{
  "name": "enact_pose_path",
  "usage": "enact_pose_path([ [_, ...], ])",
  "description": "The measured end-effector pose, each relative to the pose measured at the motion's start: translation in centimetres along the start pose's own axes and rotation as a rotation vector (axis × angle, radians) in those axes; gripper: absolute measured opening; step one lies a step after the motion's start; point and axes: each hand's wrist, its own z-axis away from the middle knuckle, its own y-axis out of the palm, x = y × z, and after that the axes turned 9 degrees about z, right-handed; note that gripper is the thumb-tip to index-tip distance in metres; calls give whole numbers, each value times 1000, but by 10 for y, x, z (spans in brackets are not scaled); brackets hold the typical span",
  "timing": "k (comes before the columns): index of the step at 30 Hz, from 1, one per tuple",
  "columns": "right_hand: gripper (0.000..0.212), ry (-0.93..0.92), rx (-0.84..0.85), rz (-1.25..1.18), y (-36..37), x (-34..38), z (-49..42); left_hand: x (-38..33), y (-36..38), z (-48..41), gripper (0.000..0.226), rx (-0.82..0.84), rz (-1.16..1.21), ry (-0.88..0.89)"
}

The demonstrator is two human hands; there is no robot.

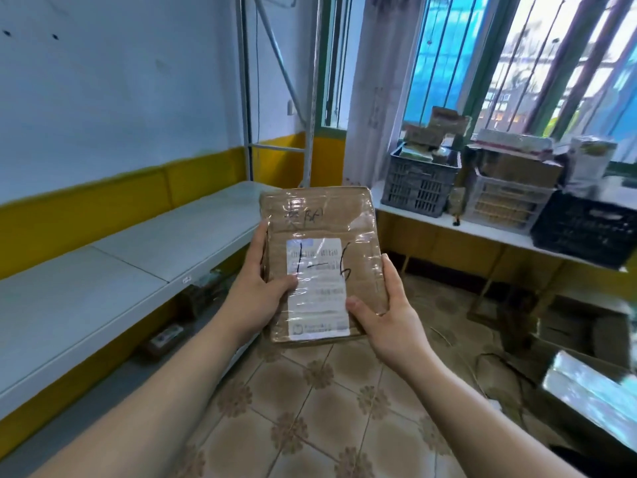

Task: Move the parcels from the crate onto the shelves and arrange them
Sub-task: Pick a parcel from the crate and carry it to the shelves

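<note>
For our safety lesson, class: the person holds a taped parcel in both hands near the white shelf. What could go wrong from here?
1. The parcel is wrapped in glossy tape, and the left hand and right hand hold it by its side edges, so it may slip and drop.
2. A cable and a cardboard box lie on the floor to the right; stepping there might cause a trip.

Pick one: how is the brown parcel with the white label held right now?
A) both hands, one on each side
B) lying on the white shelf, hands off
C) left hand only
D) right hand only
A: the left hand grips the left edge of the parcel with its thumb on the label, and the right hand grips the lower right edge.
</note>
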Motion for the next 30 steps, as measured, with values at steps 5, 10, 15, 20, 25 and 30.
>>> enact_pose_path([
  [5,87,-14,-1,-24,0,-13,-55,12,10,-46,97,14,-1,21],
  [10,86,-78,17,-84,-2,-25,-119,17,29,-94,88,-24,60,98],
  [15,89,-179,50,-172,-8,-46,-191,13,61,-144,84,-115,-59,204],
  [20,90,-220,93,-206,-23,-63,-259,20,93,-195,87,-149,-125,218],
  [25,87,-221,135,-178,-25,-77,-310,34,112,-242,89,-187,-187,171],
  [30,89,-189,191,-124,-12,-98,-367,66,116,-300,92,-205,-207,85],
])
